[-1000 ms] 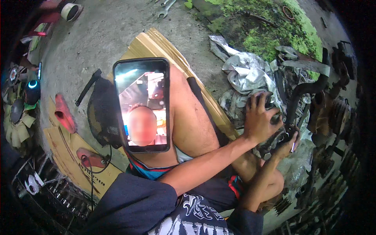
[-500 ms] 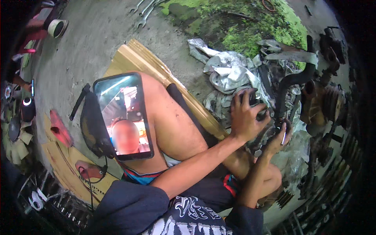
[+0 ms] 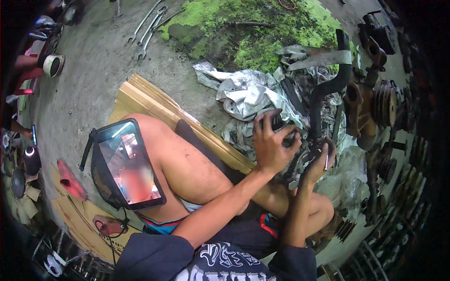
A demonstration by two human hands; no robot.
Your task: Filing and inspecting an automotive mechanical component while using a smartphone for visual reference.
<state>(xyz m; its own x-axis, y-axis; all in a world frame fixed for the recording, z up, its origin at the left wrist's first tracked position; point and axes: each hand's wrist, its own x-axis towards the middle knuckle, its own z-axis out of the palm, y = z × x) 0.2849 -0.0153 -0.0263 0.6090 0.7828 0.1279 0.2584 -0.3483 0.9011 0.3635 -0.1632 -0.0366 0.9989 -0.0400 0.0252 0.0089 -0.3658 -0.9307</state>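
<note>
My left hand [image 3: 272, 149] is closed around a dark, greasy part [image 3: 278, 122], its fingers curved over the top; the part's kind is mostly hidden. Close beside it, my right hand [image 3: 318, 164] grips a thin silver rod-like tool [image 3: 326, 162] between thumb and fingers. What the tool's far end touches I cannot tell. Just beyond both hands, a bent black hose [image 3: 318, 105] lies over crumpled, oil-stained grey cloth [image 3: 248, 91]. A pale strip [image 3: 323, 60] crosses the hose near its far end.
A phone [image 3: 136, 164] with a lit screen rests by my left knee, against a black cap [image 3: 101, 175]. Folded cardboard [image 3: 164, 105] lies under my leg. Several wrenches [image 3: 149, 35] are on the floor. Rusty engine parts [image 3: 361, 107] stand at the right. Another person's arm [image 3: 28, 62] shows at far left.
The whole view has shifted, so the floor things, the phone and my hands appear further left. Both hands keep their hold, with only slight finger movement.
</note>
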